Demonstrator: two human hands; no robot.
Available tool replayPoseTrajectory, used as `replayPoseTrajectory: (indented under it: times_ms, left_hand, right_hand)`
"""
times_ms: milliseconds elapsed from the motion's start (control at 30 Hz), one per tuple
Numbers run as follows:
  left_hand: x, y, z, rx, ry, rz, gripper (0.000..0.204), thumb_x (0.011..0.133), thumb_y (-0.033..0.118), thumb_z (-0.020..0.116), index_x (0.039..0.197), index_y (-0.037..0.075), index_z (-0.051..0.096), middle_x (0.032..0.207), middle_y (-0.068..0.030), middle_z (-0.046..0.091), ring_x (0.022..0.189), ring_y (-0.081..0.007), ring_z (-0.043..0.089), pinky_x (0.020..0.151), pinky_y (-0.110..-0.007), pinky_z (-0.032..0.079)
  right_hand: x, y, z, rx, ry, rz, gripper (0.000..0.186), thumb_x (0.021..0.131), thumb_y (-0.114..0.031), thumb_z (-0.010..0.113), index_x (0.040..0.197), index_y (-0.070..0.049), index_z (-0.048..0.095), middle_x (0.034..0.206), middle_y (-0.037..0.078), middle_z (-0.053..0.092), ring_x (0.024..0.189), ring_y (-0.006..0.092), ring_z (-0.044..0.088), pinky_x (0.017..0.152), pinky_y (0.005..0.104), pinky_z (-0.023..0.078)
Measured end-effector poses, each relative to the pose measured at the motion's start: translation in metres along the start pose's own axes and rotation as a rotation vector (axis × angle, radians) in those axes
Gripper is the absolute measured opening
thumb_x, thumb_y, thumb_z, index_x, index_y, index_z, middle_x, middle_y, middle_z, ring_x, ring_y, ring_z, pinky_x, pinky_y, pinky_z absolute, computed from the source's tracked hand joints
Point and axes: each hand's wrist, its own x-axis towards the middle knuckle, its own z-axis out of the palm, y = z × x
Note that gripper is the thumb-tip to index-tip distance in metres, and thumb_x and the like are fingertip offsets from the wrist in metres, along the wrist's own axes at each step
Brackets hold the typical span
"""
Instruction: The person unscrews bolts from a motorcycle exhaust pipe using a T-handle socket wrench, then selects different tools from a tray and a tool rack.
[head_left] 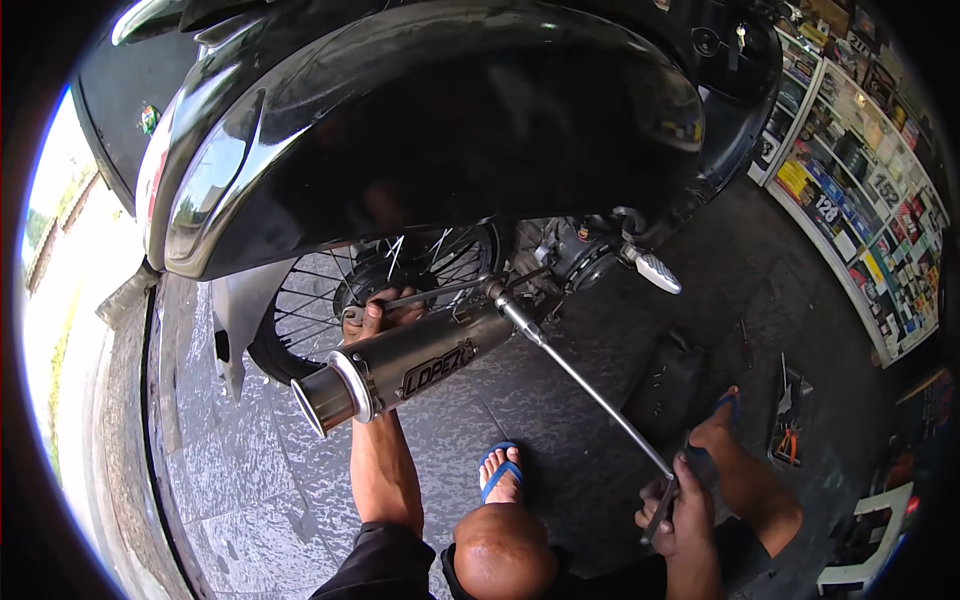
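Observation:
My left hand [388, 308] reaches under and behind the silver exhaust muffler [410, 355]. Its fingers close on a wrench [435, 293], whose far end meets the mounting area by the wheel. On the right, my right hand [683, 508] grips the dark handle of a long socket wrench [602, 400]. The shiny shaft slants up to the left, and its socket end sits at the bolt area just above the muffler. Exactly how the socket fits on the bolt is hidden. Behind the muffler stands the spoked rear wheel [300, 310] of a motorcycle.
Glossy black bodywork [450, 130] hangs over the work. A footpeg [655, 270] juts out right of the engine. Tools with orange handles [790, 445] lie on the floor at right, near a white stool [868, 535]. A stocked glass display case [850, 190] stands beyond.

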Motion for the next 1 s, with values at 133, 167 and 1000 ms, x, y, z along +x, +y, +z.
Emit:
replayPoseTrajectory:
  times_ms: [133,167,1000]
  left_hand:
    - [-0.003,-0.003,0.001,-0.042,0.020,-0.006,0.031,0.094,0.027,0.063,0.110,0.000,0.065,0.110,-0.0207,0.066,0.093,-0.0324,0.069,0.085,-0.044,0.059]
    - [-0.005,-0.004,-0.001,-0.055,0.003,0.017,0.031,0.094,0.026,0.063,0.110,0.000,0.065,0.110,-0.0208,0.066,0.093,-0.0328,0.069,0.087,-0.045,0.059]
    - [0.006,0.021,0.008,-0.017,-0.114,0.018,0.034,0.086,0.017,0.073,0.106,-0.008,0.065,0.103,-0.0267,0.067,0.101,-0.0362,0.067,0.090,-0.047,0.055]
  right_hand:
    - [-0.005,-0.001,0.031,0.154,0.075,-0.193,0.031,0.098,-0.035,0.056,0.094,-0.004,0.051,0.073,0.007,0.056,0.043,0.0097,0.045,0.035,0.0226,0.037]
    - [-0.006,0.000,0.039,0.110,0.134,-0.360,0.028,0.098,-0.032,0.056,0.096,-0.005,0.050,0.073,0.006,0.054,0.043,0.0098,0.045,0.035,0.0230,0.038]
    - [-0.001,0.023,0.007,0.199,-0.052,0.297,0.061,0.097,-0.058,0.043,0.083,-0.002,0.064,0.042,0.000,0.039,0.030,0.0118,0.034,0.039,0.0273,0.036]
